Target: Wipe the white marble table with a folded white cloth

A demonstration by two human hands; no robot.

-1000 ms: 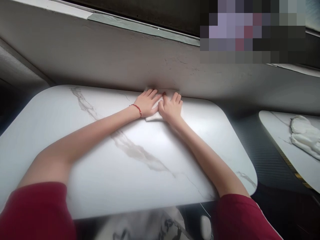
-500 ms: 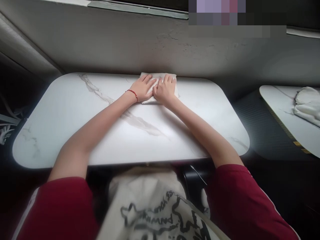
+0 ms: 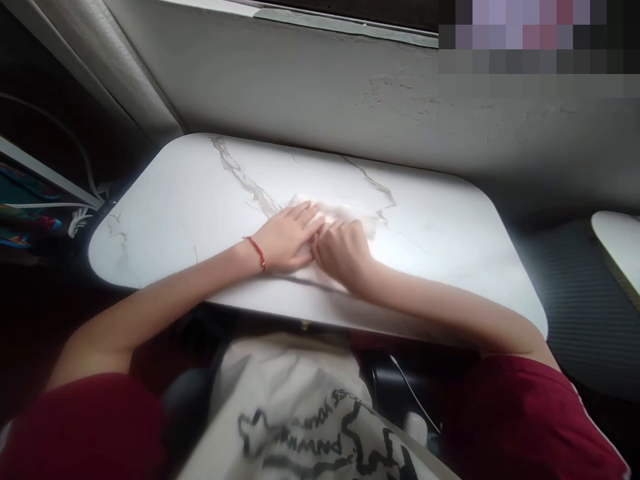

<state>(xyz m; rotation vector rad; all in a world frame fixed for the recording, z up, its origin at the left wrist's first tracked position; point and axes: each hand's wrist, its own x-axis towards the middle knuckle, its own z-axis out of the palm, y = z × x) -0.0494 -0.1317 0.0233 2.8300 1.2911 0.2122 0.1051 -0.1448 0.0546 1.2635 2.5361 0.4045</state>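
A folded white cloth (image 3: 367,220) lies flat on a white marble-patterned tabletop (image 3: 445,240), near its middle. My left hand (image 3: 290,237), with a red bracelet at the wrist, rests on the cloth's left part, fingers stretched out and lying flat. Beside it, touching its fingertips, my right hand (image 3: 345,250) presses on the cloth with its fingers curled in. Both hands cover much of the cloth, and its near edge is blurred.
Behind the tabletop rises a grey wall (image 3: 310,87) with peeling paint. Another white tabletop (image 3: 623,247) stands at the right. White cables (image 3: 80,217) hang by the left end. A bag with dark lettering (image 3: 300,413) is below the front edge.
Both hands have come from the tabletop's back edge toward me, bringing the cloth along. My elbows are bent more. The view has turned and tilted slightly.
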